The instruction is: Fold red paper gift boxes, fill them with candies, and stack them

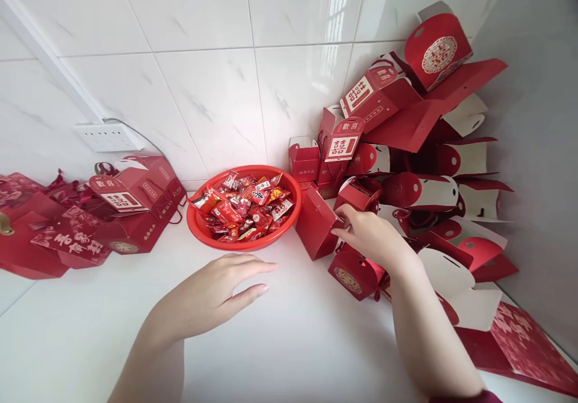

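My left hand (226,285) is over the white tabletop, just in front of a red plastic basket (246,246). Its fingers are stretched out with the thumb apart, and it holds nothing. Small wrapped snack packets (244,204), mostly red, fill the basket. My right hand (372,234) is to the right of the basket, its thumb and fingers at the edge of a plain-sided red gift box (316,222). The fingertips are partly hidden behind that edge. Just in front of it lies a small red box with a round gold emblem (354,273).
Many open red gift boxes (419,189) are piled at the right against the grey wall. More red boxes and bags (135,204) stand at the left, below a white power socket (108,137) with a cable. A white tiled wall (203,90) closes off the back.
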A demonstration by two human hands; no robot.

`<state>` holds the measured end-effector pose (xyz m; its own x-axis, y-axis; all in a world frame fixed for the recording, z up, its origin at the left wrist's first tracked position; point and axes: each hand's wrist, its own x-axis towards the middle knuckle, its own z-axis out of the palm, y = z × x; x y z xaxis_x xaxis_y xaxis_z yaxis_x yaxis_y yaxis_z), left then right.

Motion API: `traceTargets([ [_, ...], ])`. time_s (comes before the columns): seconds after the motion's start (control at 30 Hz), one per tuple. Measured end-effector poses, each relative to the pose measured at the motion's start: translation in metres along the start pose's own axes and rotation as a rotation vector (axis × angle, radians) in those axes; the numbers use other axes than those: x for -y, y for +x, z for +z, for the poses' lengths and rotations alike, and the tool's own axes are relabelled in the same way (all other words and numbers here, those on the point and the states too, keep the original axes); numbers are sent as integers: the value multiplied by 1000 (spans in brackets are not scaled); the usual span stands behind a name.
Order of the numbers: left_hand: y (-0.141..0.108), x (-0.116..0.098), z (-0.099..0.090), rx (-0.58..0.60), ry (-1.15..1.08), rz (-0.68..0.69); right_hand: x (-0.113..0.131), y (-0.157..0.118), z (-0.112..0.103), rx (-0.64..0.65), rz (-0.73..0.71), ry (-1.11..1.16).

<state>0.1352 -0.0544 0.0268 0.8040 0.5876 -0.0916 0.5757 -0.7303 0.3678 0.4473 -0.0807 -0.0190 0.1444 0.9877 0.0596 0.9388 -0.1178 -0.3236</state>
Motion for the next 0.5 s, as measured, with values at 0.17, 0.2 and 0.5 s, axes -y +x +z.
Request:
traceTargets([
  [0.17, 2, 0, 1, -4, -34, 6, 4, 18, 16, -61, 41, -157],
  [0.2, 2, 0, 1, 1, -39, 8, 5, 21, 19, -64, 53, -162],
  [0.5, -1, 3, 1, 19, -70, -16, -21, -23, 9, 161, 34, 20],
])
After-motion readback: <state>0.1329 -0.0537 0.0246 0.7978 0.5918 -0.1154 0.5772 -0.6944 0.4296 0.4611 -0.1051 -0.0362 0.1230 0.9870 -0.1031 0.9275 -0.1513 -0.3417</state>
